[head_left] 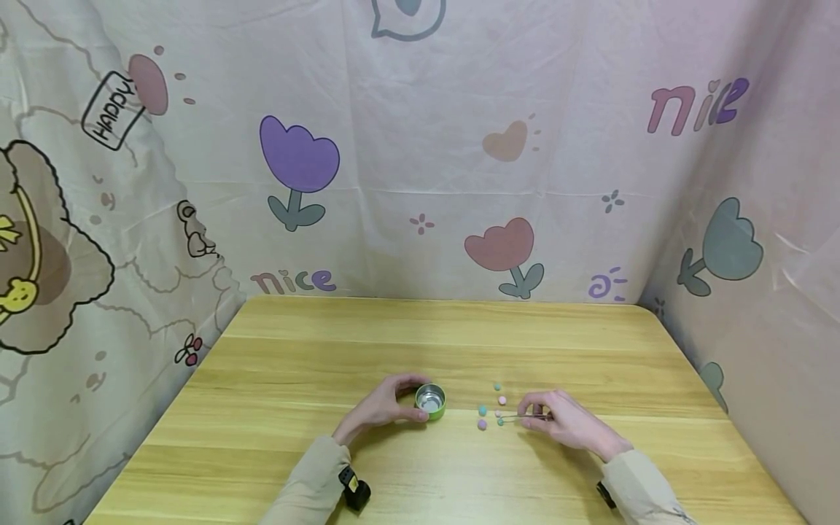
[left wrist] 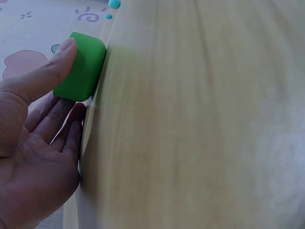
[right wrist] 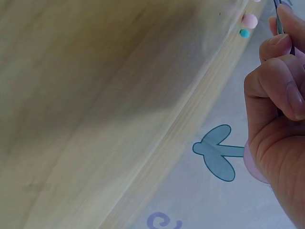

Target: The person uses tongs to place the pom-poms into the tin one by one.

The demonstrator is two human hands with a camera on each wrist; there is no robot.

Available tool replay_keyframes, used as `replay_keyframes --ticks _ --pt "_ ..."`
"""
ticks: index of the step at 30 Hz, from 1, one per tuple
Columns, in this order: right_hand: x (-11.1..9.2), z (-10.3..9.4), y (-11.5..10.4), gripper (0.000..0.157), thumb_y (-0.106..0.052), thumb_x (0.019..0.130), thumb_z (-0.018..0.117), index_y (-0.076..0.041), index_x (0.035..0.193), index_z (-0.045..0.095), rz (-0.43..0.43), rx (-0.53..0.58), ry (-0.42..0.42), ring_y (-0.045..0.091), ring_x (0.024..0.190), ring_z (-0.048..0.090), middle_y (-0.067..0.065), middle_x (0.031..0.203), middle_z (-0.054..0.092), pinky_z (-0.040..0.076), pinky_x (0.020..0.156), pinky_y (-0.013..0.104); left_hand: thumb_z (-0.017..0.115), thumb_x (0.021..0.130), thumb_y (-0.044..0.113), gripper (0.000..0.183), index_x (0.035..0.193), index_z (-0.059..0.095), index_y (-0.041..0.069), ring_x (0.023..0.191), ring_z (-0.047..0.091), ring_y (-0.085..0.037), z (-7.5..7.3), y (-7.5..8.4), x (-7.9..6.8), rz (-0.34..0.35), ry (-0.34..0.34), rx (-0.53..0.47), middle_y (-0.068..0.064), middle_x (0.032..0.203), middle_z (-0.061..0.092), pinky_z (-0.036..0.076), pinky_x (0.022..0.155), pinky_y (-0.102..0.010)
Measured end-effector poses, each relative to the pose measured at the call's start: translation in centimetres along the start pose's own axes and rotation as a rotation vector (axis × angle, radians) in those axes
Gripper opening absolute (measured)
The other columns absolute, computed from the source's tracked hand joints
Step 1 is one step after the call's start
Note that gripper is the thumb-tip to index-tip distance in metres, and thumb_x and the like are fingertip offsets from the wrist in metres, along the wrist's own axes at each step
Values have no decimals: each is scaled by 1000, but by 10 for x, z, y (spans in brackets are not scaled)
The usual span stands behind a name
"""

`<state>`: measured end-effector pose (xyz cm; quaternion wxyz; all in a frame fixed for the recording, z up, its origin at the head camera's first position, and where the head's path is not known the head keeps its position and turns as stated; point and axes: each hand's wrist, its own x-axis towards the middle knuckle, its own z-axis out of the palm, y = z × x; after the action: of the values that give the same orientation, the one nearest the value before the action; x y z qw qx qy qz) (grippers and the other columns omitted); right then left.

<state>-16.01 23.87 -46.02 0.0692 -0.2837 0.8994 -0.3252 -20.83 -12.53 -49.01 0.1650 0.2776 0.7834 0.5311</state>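
Observation:
My left hand [head_left: 383, 405] holds a small round cup, green outside with a shiny metal inside [head_left: 430, 400], between thumb and fingers on the wooden table. In the left wrist view the thumb presses the green wall [left wrist: 86, 69]. To the right of the cup, my right hand [head_left: 569, 423] pinches thin metal tweezers [head_left: 525, 416] that point left. Their tips are right at a small teal ball [head_left: 501, 422]. Around it lie several more little balls, among them a purple ball [head_left: 482, 424], a larger teal ball [head_left: 483, 410] and a pink ball [head_left: 502, 400].
The balls sit in a loose cluster between the two hands on the wooden table [head_left: 420, 335]. A printed cloth [head_left: 407, 131] hangs behind the far edge and along both sides. Dark wrist devices [head_left: 355, 492] are strapped over the sleeves.

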Motion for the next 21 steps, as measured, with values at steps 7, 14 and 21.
replay_keyframes --ticks 7,14,21 --pt "1 1 0 8 -22 93 70 -18 99 71 -6 -15 -3 -4 68 48 -10 78 61 46 56 17 82 81 8 61 134 55 -6 130 56 -40 0 -1 1 7 -1 13 -23 132 64 41 117 -57" --pt "1 0 -1 9 -22 93 70 -17 100 72 2 -21 -11 -4 69 48 -11 78 62 45 58 17 82 81 9 61 134 55 -6 130 56 -40 1 -1 1 8 1 23 -23 132 64 42 116 -56" --pt "2 1 -1 7 -20 93 70 -16 98 72 2 -37 -11 -5 68 47 -11 78 62 45 57 17 82 81 8 61 134 55 -6 131 55 -40 1 0 1 7 0 10 -24 133 63 41 117 -56"
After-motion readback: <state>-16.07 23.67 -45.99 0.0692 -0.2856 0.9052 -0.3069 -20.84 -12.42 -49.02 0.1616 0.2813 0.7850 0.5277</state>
